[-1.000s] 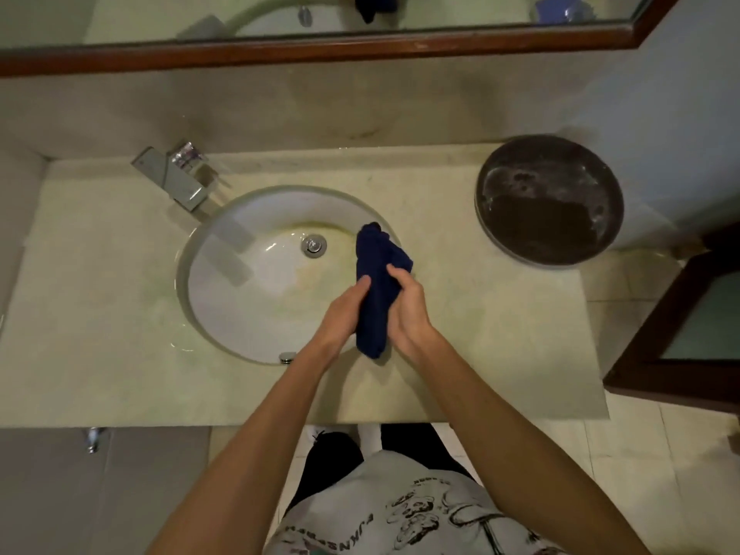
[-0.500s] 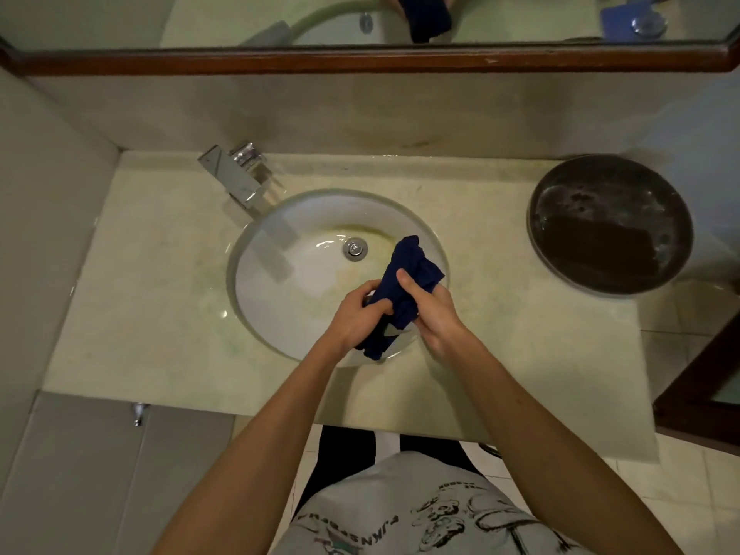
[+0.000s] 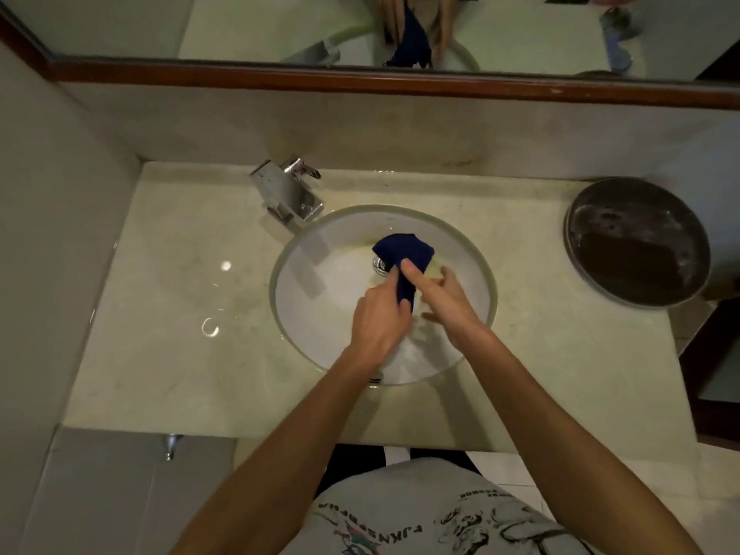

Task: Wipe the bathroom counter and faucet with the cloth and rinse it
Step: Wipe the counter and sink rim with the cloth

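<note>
Both hands are holding the dark blue cloth [image 3: 404,254] over the white sink basin [image 3: 320,314], above the drain: the left hand [image 3: 380,318] is gripping its lower end, the right hand [image 3: 444,298] is pinching it with thumb, other fingers loosely spread; the chrome faucet [image 3: 286,194] is standing back-left

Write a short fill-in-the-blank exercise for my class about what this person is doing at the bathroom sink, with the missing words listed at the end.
1. Both hands hold a cloth whose colour is dark ____.
2. The cloth is held over the round white ____, not over the counter.
3. The chrome faucet stands at the basin's back ____ side.
4. At the counter's far right sits a round dark ____.

Missing words: blue; basin; left; bowl
</note>
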Demonstrator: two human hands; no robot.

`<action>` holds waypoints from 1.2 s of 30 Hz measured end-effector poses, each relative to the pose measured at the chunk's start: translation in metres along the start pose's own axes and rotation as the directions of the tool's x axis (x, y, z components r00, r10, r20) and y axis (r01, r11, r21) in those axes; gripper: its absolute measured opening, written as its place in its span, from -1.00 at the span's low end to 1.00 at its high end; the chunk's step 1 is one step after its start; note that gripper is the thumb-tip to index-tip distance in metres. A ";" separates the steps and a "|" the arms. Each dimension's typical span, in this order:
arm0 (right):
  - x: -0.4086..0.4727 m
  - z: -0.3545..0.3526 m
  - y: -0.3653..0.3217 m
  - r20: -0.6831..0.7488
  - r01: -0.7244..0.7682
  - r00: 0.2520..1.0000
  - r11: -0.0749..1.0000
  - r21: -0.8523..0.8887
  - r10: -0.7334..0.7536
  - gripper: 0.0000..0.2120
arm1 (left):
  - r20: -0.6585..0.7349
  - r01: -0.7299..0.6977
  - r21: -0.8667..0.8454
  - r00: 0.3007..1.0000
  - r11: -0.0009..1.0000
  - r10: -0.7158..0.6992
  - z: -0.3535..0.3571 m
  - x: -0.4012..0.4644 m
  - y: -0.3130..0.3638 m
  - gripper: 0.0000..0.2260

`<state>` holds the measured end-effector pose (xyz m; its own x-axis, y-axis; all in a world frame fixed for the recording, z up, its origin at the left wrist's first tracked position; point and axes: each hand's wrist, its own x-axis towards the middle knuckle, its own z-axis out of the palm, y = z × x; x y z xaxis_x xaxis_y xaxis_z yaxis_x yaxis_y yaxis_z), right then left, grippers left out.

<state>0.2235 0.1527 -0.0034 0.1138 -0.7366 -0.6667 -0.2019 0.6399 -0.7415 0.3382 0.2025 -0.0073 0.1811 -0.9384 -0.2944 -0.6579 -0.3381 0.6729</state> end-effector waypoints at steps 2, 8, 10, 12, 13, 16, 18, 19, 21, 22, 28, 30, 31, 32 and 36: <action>0.002 0.021 -0.006 0.020 0.033 0.999 0.998 0.050 -0.034 -0.46 | -0.004 -0.024 0.094 1.000 0.995 0.025 0.006 -0.001 0.009 -0.60; 0.026 0.023 -0.010 -0.176 -0.009 0.983 0.981 0.195 0.044 -0.83 | 0.081 -0.106 -0.105 0.990 0.989 0.114 -0.002 0.016 -0.012 -0.42; 0.031 0.015 -0.010 -0.158 -0.024 0.985 0.967 0.254 0.066 -0.80 | 0.110 -0.004 -0.331 0.993 0.943 0.043 -0.009 0.019 -0.026 -0.36; 0.033 0.010 -0.011 -0.126 -0.033 0.989 0.955 0.295 0.074 -0.77 | 0.124 0.039 -0.458 0.992 0.888 0.021 -0.011 0.021 -0.031 -0.32; 0.034 0.009 -0.010 -0.104 -0.035 0.992 0.950 0.310 0.070 -0.77 | 0.124 0.059 -0.504 0.992 0.862 0.004 -0.010 0.022 -0.032 -0.33; 0.032 0.005 -0.012 -0.050 -0.040 0.997 0.934 0.354 0.061 -0.73 | 0.212 0.211 -0.627 0.973 0.750 -0.096 -0.007 0.030 -0.031 -0.31; 0.032 0.001 -0.015 -0.042 -0.010 0.999 0.929 0.370 0.027 -0.73 | 0.322 0.306 -0.659 0.940 0.687 -0.110 -0.003 0.035 -0.031 -0.47; 0.031 -0.001 -0.017 -0.046 0.013 0.999 0.930 0.366 0.004 -0.75 | 0.343 0.315 -0.666 0.934 0.676 -0.097 0.000 0.036 -0.030 -0.56; 0.033 -0.005 -0.017 -0.085 0.095 0.994 0.957 0.273 -0.074 -0.80 | 0.266 0.239 -0.650 0.961 0.721 -0.079 0.006 0.037 -0.027 -0.66; 0.035 -0.007 -0.015 -0.115 0.146 0.985 0.972 0.183 -0.126 -0.79 | 0.202 0.186 -0.623 0.977 0.760 -0.073 0.009 0.036 -0.024 -0.66; 0.052 -0.008 -0.005 -0.157 0.185 0.968 0.980 -0.070 -0.194 -0.53 | 0.070 0.080 -0.567 0.996 0.820 -0.049 0.018 0.033 -0.017 -0.67; 0.055 -0.006 -0.002 -0.194 0.185 0.960 0.978 -0.096 -0.201 -0.58 | 0.112 0.100 -0.574 0.993 0.813 -0.042 0.023 0.032 -0.020 -0.67; 0.056 -0.005 0.000 -0.241 0.199 0.944 0.971 -0.135 -0.227 -0.61 | 0.136 0.113 -0.571 0.990 0.813 -0.042 0.026 0.033 -0.022 -0.68; 0.057 -0.002 0.001 -0.289 0.216 0.921 0.959 -0.183 -0.262 -0.65 | 0.160 0.127 -0.565 0.986 0.815 -0.042 0.028 0.033 -0.023 -0.69; 0.065 0.007 -0.007 -0.332 0.300 0.851 0.897 -0.326 -0.406 -0.74 | 0.207 0.202 -0.566 0.973 0.799 -0.100 0.029 0.033 -0.020 -0.68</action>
<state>0.2390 0.1013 -0.0422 -0.1443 -0.9596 -0.2415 -0.4637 0.2812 -0.8402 0.3362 0.1806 -0.0495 0.0910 -0.8646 -0.4942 -0.0758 -0.5008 0.8622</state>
